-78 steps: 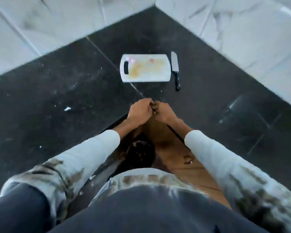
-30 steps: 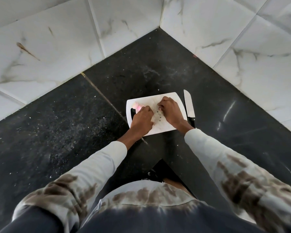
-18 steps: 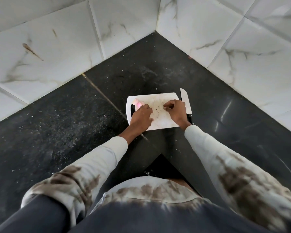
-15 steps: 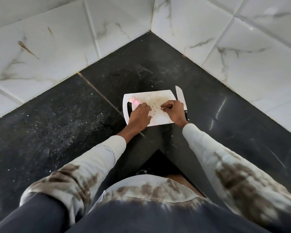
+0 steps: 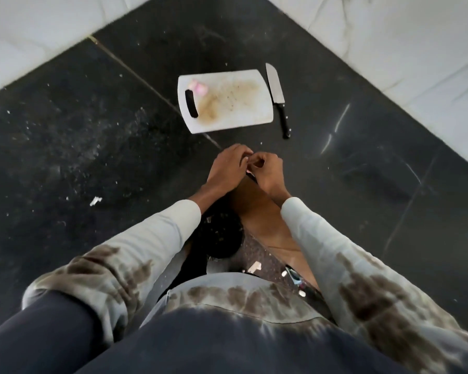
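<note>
Both hands are drawn in close to the body and meet at the near edge of the black stone counter (image 5: 92, 130). The left hand (image 5: 226, 168) is knuckles up, wrist bent, its fingers (image 5: 241, 152) curled over toward the right. The right hand (image 5: 268, 171) is bunched, its fingertips tucked in against the left hand's. The two hands touch at the fingertips. Blur hides what lies between them, so whether they pinch something small cannot be told. Both forearms come up from below in pale stained sleeves (image 5: 157, 238), angled inward.

The white cutting board (image 5: 233, 114) lies flat on the counter beyond the hands and apart from them. It is brown-stained in the middle, with its handle slot to the left. A few pink pieces (image 5: 198, 86) sit by its far left corner. The knife (image 5: 275, 90) lies just beside the board's right edge, blade pointing away and black handle toward the person. Under the wrists, below the counter's edge, is a dark round container (image 5: 222, 238) flecked with scraps.
</note>
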Demonstrator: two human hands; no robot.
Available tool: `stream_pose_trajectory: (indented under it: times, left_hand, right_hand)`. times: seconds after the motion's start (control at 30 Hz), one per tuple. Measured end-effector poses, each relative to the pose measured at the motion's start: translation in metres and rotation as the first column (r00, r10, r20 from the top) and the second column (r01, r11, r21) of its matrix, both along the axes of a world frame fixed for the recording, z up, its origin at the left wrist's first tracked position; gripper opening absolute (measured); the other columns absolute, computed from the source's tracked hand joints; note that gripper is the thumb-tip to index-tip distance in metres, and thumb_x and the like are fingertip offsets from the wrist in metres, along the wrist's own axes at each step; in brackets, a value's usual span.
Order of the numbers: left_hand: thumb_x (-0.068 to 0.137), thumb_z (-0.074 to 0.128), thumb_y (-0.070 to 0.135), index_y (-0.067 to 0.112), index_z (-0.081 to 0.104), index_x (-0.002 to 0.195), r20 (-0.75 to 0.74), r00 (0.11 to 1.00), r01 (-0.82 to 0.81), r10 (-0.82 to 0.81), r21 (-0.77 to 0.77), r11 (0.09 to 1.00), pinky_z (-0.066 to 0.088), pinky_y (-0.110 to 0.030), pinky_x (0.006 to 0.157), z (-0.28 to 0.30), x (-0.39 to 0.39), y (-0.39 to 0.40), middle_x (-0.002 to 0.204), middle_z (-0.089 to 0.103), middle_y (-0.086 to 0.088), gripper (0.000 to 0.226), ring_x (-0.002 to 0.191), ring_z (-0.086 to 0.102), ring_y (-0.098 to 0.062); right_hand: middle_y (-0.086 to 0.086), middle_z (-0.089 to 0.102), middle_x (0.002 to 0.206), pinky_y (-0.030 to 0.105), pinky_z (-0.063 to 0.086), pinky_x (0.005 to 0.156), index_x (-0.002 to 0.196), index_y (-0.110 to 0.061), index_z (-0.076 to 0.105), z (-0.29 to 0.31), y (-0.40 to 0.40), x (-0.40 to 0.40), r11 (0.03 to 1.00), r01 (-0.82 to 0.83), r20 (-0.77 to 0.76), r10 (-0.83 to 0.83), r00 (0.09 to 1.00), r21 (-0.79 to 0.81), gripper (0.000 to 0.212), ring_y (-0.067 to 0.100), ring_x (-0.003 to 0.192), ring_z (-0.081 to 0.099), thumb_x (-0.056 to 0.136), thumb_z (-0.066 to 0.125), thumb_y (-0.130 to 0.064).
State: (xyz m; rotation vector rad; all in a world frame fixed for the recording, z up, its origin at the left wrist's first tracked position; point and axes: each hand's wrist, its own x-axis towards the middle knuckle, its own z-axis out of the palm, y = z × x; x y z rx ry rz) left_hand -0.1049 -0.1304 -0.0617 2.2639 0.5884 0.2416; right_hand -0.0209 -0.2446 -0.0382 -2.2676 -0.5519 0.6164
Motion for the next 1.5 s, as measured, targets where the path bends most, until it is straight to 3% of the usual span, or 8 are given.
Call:
stream_pose_trajectory:
  times: [0.3, 0.6, 0.83, 0.97, 1.07, 1.13, 1.33, 1.5]
  left_hand:
    - [0.103, 0.058, 0.015, 0.02, 0.073, 0.119, -0.062, 0.981, -0.19, 0.184, -0.104, 0.976, 0.056, -0.027, 0.096, -0.061, -0.096, -0.101, 0.117, 0.074, 0.001, 0.023, 0.106, 0.069, -0.012]
    - [0.095, 0.059, 0.0, 0.01, 0.075, 0.128, -0.31, 0.922, -0.31, 0.232, -0.233, 0.922, 0.053, -0.025, 0.105, -0.256, -0.132, -0.157, 0.127, 0.077, -0.007, 0.038, 0.116, 0.073, -0.02]
    - [0.086, 0.064, -0.004, 0.007, 0.073, 0.127, -0.335, 0.894, -0.404, 0.299, -0.308, 0.862, 0.059, -0.032, 0.1, -0.444, -0.13, -0.165, 0.12, 0.079, -0.012, 0.043, 0.11, 0.075, -0.023]
    - [0.079, 0.074, -0.006, 0.005, 0.075, 0.123, -0.376, 0.905, -0.337, 0.198, -0.35, 0.874, 0.059, -0.044, 0.098, -0.533, -0.122, -0.158, 0.117, 0.079, -0.017, 0.045, 0.11, 0.075, -0.027]
    - [0.084, 0.078, 0.003, 0.006, 0.08, 0.112, -0.387, 0.913, -0.262, 0.132, -0.307, 0.915, 0.058, -0.021, 0.085, -0.581, -0.119, -0.159, 0.11, 0.081, -0.014, 0.029, 0.098, 0.075, -0.01]
    - [0.089, 0.076, 0.008, 0.007, 0.081, 0.11, -0.395, 0.912, -0.243, 0.109, -0.307, 0.92, 0.049, -0.008, 0.074, -0.598, -0.118, -0.161, 0.109, 0.082, -0.01, 0.022, 0.093, 0.072, 0.0]
    - [0.094, 0.074, 0.004, -0.002, 0.072, 0.125, -0.407, 0.909, -0.239, 0.084, -0.344, 0.908, 0.054, -0.041, 0.107, -0.585, -0.126, -0.17, 0.125, 0.075, -0.02, 0.031, 0.122, 0.071, -0.029]
    - [0.094, 0.073, 0.006, 0.006, 0.073, 0.124, -0.404, 0.911, -0.2, 0.081, -0.263, 0.944, 0.055, -0.038, 0.105, -0.508, -0.132, -0.168, 0.125, 0.077, -0.012, 0.03, 0.12, 0.072, -0.027]
  right_hand:
    - [0.014, 0.079, 0.096, 0.039, 0.06, 0.083, 0.098, -0.002, 0.08, -0.059, -0.082, -0.083, 0.984, -0.169, -0.045, 0.167, 0.985, -0.05, 0.013, 0.018, 0.089, 0.072, 0.094, 0.068, -0.002]
    - [0.02, 0.079, 0.109, 0.012, 0.042, 0.073, 0.108, -0.003, 0.081, -0.279, -0.119, -0.118, 0.964, -0.207, -0.147, 0.183, 0.972, -0.166, 0.02, 0.031, 0.105, 0.073, 0.096, 0.068, -0.011]
    - [0.018, 0.08, 0.088, 0.043, 0.055, 0.085, 0.085, -0.002, 0.084, -0.469, -0.11, -0.103, 0.924, -0.321, -0.171, 0.288, 0.942, -0.21, 0.023, 0.024, 0.09, 0.075, 0.087, 0.078, -0.025]
    - [0.015, 0.08, 0.092, 0.01, 0.044, 0.057, 0.092, -0.001, 0.083, -0.553, -0.116, -0.092, 0.901, -0.322, -0.233, 0.259, 0.937, -0.292, 0.019, 0.021, 0.085, 0.073, 0.087, 0.081, -0.019]
    - [0.017, 0.079, 0.107, 0.01, 0.043, 0.064, 0.103, -0.004, 0.083, -0.595, -0.123, -0.091, 0.889, -0.296, -0.176, 0.248, 0.953, -0.348, 0.019, 0.025, 0.103, 0.073, 0.093, 0.072, -0.015]
    - [0.018, 0.079, 0.111, 0.024, 0.043, 0.081, 0.104, -0.006, 0.083, -0.606, -0.127, -0.093, 0.871, -0.291, -0.09, 0.279, 0.956, -0.397, 0.021, 0.029, 0.109, 0.071, 0.094, 0.067, -0.014]
    - [0.018, 0.077, 0.112, 0.036, 0.05, 0.095, 0.104, -0.005, 0.08, -0.576, -0.146, -0.09, 0.875, -0.307, -0.002, 0.33, 0.944, -0.374, 0.022, 0.034, 0.111, 0.07, 0.087, 0.066, -0.009]
    - [0.016, 0.079, 0.106, 0.038, 0.054, 0.091, 0.102, -0.007, 0.079, -0.49, -0.142, -0.082, 0.83, -0.432, -0.035, 0.45, 0.892, -0.353, 0.02, 0.03, 0.105, 0.074, 0.085, 0.073, -0.014]
